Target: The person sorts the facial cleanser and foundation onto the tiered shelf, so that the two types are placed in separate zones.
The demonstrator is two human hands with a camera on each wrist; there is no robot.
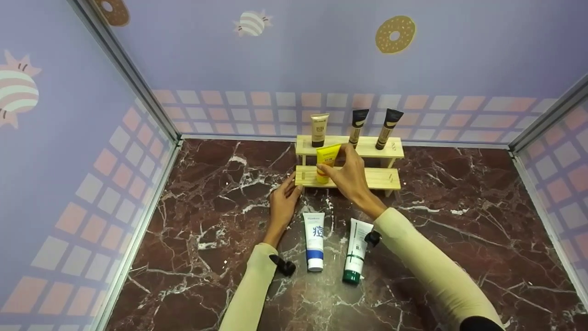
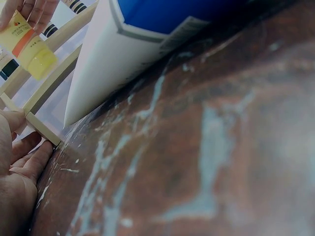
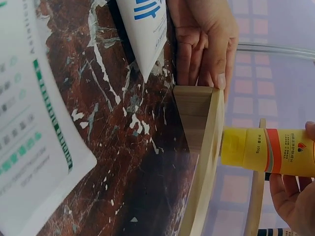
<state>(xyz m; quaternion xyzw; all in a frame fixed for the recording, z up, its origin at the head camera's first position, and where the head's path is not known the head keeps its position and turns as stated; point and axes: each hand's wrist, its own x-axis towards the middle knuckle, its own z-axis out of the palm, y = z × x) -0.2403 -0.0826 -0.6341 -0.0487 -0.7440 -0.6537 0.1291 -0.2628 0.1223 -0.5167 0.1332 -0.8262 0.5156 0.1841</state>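
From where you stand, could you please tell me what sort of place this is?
Probably a small booth set up for tabletop work, though I can't be sure: patterned walls joined by grey strips enclose a marble-look tabletop, which bears a wooden stand with tubes.

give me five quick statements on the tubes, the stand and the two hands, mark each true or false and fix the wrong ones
1. The right hand holds the yellow tube. True.
2. A beige tube and two black-and-gold tubes stand on the upper shelf. True.
3. The left hand holds the blue-banded tube. False: it touches the left end of the stand.
4. The blue-banded tube and the green-capped tube lie on the table. True.
5. The green cap points towards the stand. False: it points away from it.
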